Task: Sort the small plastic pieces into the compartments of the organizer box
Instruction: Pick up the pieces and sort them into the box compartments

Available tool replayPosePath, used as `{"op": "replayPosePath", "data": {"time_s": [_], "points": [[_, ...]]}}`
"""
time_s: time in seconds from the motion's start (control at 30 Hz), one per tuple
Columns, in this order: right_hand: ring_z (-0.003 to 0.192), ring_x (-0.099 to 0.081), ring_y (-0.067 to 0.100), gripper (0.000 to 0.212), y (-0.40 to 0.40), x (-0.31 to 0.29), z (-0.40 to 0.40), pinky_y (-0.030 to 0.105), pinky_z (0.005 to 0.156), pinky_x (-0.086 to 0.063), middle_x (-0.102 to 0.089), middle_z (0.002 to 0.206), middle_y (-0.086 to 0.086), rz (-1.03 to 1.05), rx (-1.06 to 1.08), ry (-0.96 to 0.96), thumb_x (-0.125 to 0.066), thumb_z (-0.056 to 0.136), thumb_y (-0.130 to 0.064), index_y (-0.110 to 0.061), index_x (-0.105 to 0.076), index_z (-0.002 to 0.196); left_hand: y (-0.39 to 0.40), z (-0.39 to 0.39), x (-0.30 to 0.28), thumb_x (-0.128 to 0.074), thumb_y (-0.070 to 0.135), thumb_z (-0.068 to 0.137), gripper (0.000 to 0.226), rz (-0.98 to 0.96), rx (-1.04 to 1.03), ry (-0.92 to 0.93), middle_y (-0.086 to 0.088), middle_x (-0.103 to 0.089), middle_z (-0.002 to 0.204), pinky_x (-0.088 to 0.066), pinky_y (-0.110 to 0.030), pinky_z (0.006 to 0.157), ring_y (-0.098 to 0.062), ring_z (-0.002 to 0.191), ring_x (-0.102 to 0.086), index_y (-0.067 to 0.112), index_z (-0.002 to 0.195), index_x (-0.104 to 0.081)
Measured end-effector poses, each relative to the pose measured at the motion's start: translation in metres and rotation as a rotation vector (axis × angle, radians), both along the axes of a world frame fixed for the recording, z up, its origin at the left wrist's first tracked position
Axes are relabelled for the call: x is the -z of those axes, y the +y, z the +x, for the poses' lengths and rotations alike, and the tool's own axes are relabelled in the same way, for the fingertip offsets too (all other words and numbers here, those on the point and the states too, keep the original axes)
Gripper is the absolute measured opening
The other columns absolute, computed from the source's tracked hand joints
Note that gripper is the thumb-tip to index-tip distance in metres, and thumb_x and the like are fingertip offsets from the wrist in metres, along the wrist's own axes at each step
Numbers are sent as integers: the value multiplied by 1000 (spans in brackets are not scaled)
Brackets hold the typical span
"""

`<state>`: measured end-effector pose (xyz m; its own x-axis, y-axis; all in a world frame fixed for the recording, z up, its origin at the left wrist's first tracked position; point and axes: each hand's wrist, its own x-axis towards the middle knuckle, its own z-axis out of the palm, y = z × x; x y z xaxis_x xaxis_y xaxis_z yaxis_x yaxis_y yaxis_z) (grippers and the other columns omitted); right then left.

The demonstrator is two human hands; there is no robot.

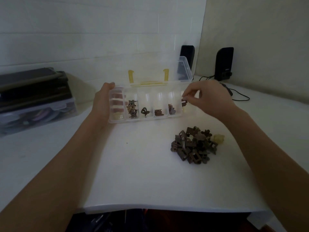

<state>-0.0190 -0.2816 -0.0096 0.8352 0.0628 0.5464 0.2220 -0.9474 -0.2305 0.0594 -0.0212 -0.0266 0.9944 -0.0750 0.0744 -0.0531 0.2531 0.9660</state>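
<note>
A clear organizer box (147, 118) with a yellow handle stands open on the white table, its lid tilted back. Small brown pieces lie in several of its compartments. My left hand (102, 101) grips the box's left end, fingers showing through the clear wall. My right hand (205, 96) hovers at the box's right end and pinches a small brown piece (184, 101) between thumb and fingertips, just above the rightmost compartment. A heap of brown and olive plastic pieces (194, 145) lies on the table in front of the box, to the right, with a pale yellow piece (219, 138) at its edge.
A stack of dark cases on a clear storage bin (35, 113) sits at the left. Two black speakers (224, 63) with a cable (240, 96) stand behind the box at the right. The table's front edge (167, 210) runs near my forearms.
</note>
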Motion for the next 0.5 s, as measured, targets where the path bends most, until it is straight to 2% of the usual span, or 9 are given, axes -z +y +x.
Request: {"op": "replayPosePath", "data": {"time_s": [0.1, 0.17, 0.23, 0.27, 0.33, 0.5], "points": [[54, -54, 3, 5, 3, -9, -6, 31, 65, -53, -61, 63, -9, -32, -102, 319, -65, 83, -32, -28, -66, 80, 1, 2, 1, -41, 33, 91, 29, 11, -29, 5, 6, -59, 48, -40, -14, 40, -9, 39, -58, 15, 75, -57], [47, -53, -1, 14, 8, -10, -9, 25, 60, -47, -60, 57, -9, -67, -135, 533, -65, 82, -40, -27, -64, 78, 0, 4, 1, -41, 34, 91, 29, 29, -47, -7, 3, -60, 55, -41, -15, 41, -9, 40, -59, 15, 77, -58], [52, -55, -3, 21, 10, -11, -12, 22, 61, -41, -60, 61, -10, -84, -130, 710, -61, 81, -51, -29, -63, 80, 0, 3, 1, -41, 34, 91, 29, 19, -33, 7, 4, -59, 50, -40, -14, 40, -9, 38, -57, 15, 76, -57], [59, -56, 2, 24, 10, -11, -13, 23, 62, -42, -60, 67, -10, -93, -121, 787, -59, 80, -55, -32, -63, 82, 0, 3, 1, -40, 33, 91, 30, 4, -18, 17, 6, -58, 46, -39, -14, 39, -9, 37, -56, 15, 75, -56], [62, -50, 11, 26, 9, -12, -15, 27, 60, -41, -57, 73, -7, -116, -107, 895, -56, 80, -58, -34, -62, 87, 0, 3, 1, -40, 34, 91, 31, -3, -15, 16, 7, -58, 46, -38, -14, 39, -9, 38, -57, 14, 75, -57], [63, -44, 10, 28, 6, -18, -22, 22, 52, -36, -56, 83, -2, -107, -138, 974, -51, 87, -52, -32, -61, 105, -2, 3, 2, -41, 35, 91, 30, 0, -34, 13, 4, -58, 53, -39, -14, 41, -9, 38, -57, 16, 76, -58]]}}
